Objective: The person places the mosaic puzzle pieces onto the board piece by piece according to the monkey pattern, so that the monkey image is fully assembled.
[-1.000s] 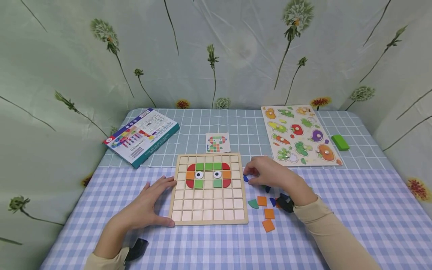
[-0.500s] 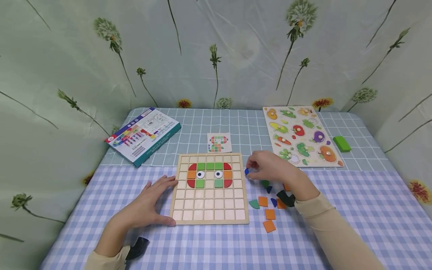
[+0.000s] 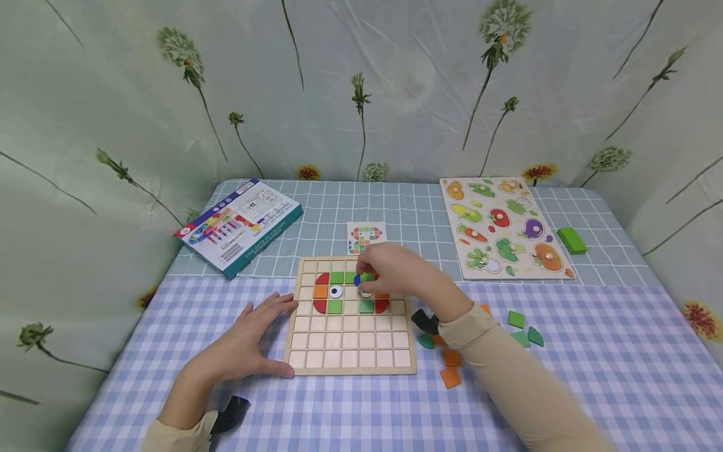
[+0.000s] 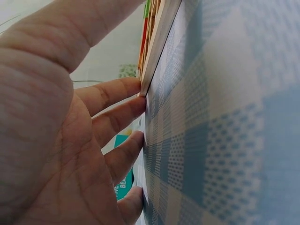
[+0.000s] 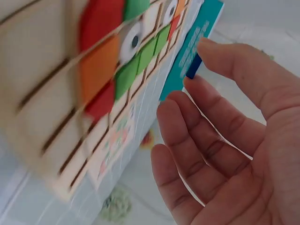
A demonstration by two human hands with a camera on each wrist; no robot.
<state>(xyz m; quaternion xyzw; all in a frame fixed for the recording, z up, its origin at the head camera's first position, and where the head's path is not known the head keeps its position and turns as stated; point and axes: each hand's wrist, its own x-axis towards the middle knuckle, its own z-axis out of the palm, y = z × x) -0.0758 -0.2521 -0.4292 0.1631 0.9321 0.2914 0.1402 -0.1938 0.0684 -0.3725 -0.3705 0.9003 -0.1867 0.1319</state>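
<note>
My right hand [image 3: 398,270] pinches a small blue tile [image 3: 357,280] between thumb and index finger, over the upper part of a wooden grid board [image 3: 350,342]. In the right wrist view the blue tile [image 5: 193,67] shows edge-on at the fingertips. On the board, red, orange and green tiles frame two round eye tiles, one being the left eye [image 3: 336,291]; my right hand partly covers the other. My left hand [image 3: 243,348] rests spread at the board's left side, thumb by the lower corner. The left wrist view shows fingertips touching the board's edge [image 4: 157,51].
A picture card [image 3: 361,232] lies behind the board. Orange tiles [image 3: 450,378] and green tiles [image 3: 516,319] lie to its right, some hidden by my right forearm. Farther back are a box [image 3: 240,226], a vegetable puzzle [image 3: 486,226] and a green block [image 3: 572,241].
My right hand has picked up the blue tile from the cloth right of the board and carried it left over the tile pattern. My left hand has stayed in place.
</note>
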